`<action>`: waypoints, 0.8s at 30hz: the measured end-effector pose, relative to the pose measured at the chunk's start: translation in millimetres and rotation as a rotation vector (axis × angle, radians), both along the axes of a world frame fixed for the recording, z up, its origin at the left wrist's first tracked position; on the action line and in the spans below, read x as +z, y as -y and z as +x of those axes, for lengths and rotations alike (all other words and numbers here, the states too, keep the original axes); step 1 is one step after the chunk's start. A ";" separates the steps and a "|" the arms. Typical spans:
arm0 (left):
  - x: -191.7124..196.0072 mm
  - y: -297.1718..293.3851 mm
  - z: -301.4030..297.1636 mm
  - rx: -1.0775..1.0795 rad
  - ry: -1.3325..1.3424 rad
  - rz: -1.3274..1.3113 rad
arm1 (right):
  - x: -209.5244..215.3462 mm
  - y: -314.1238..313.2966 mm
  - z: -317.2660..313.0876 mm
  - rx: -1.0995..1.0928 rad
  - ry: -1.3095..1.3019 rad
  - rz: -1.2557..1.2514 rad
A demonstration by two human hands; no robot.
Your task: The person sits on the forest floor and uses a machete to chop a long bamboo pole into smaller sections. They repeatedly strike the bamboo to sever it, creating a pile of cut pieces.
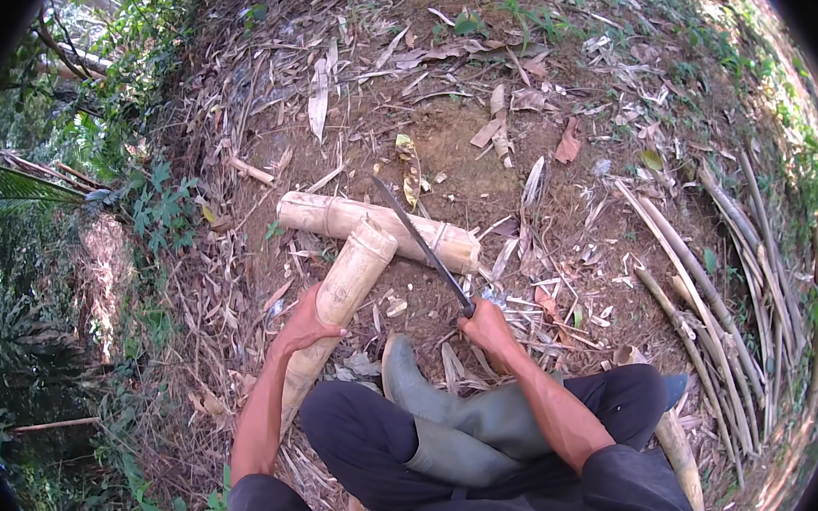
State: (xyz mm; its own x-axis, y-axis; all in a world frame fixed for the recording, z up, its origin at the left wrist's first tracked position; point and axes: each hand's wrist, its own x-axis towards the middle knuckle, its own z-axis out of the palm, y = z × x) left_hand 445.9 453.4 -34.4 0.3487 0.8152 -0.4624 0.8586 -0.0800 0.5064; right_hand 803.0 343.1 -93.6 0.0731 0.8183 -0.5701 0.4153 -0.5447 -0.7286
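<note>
Bamboo pole [341, 304] is being gripped by left hand [304, 326]; long knife [423, 245] is being clasped by right hand [487, 331], over bamboo log [329, 216].

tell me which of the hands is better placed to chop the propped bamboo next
Right, most likely. The right hand already grips the long knife, its blade raised over the bamboo pole. The left hand is busy steadying that pole, which leans on the bamboo log.
</note>
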 end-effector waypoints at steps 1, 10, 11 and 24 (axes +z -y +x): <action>-3.9 10.3 5.5 -0.055 -0.004 0.150 | -1.2 -0.7 -1.1 -0.003 0.004 0.010; -24.9 74.8 -16.3 -0.045 -0.275 0.738 | -3.3 5.2 -59.3 -0.050 -0.106 0.030; -23.3 74.8 -23.9 -0.040 -0.252 0.726 | -1.6 4.3 -65.9 -0.051 -0.116 0.016; -1.7 34.5 -150.1 -0.057 0.086 -0.002 | 8.3 2.4 -164.9 -0.073 -0.206 -0.020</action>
